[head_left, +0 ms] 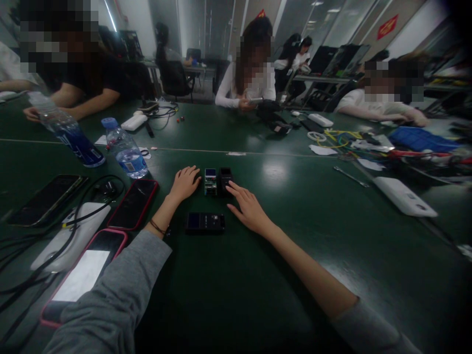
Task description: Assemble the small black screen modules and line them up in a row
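My left hand [184,182] rests on the dark green table [258,275], fingers loosely curled and apart, just left of a small circuit module with a blue screen [210,181]. My right hand [248,207] lies flat with fingers stretched out, its fingertips touching a small black box [225,180] that stands beside the module. A flat black device with a small screen [205,222] lies between my two wrists, held by neither hand.
Three phones [133,203] [84,273] [46,199], a white power bank [72,235] and black cables lie at the left. Two water bottles [126,150] [66,130] stand behind them. Other people sit across the table; wires and a white power strip [404,196] clutter the right.
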`<move>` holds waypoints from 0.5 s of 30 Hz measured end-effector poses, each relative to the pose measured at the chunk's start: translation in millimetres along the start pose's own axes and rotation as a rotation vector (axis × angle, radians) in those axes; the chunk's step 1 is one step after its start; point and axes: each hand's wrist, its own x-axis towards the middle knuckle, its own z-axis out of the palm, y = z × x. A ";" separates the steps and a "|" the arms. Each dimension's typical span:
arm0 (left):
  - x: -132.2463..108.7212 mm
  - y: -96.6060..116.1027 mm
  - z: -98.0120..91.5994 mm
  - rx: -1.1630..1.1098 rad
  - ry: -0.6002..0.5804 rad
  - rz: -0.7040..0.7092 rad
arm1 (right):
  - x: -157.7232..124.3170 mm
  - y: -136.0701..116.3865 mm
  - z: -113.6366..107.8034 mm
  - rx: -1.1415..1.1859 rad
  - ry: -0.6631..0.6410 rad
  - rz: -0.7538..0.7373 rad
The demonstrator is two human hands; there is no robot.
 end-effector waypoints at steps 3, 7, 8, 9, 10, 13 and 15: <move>-0.1 0.1 -0.2 -0.005 0.001 -0.001 | -0.3 -0.5 0.0 0.002 0.012 -0.010; 0.1 -0.9 0.7 -0.004 0.000 0.002 | -0.7 1.0 1.7 0.004 0.042 -0.023; 0.2 -1.2 1.0 -0.005 -0.001 0.002 | -0.7 2.1 2.7 0.001 0.065 -0.023; 0.4 -1.5 1.3 -0.006 -0.001 0.002 | -0.8 3.4 3.8 -0.003 0.095 -0.017; 0.5 -1.7 1.5 -0.008 -0.002 0.002 | -0.8 4.9 4.9 -0.007 0.131 -0.005; 0.9 -1.7 1.4 -0.012 -0.007 -0.002 | -1.0 8.9 7.5 0.001 0.239 0.055; 1.1 -1.3 0.6 -0.013 -0.017 -0.004 | -1.3 9.7 7.8 0.033 0.276 0.078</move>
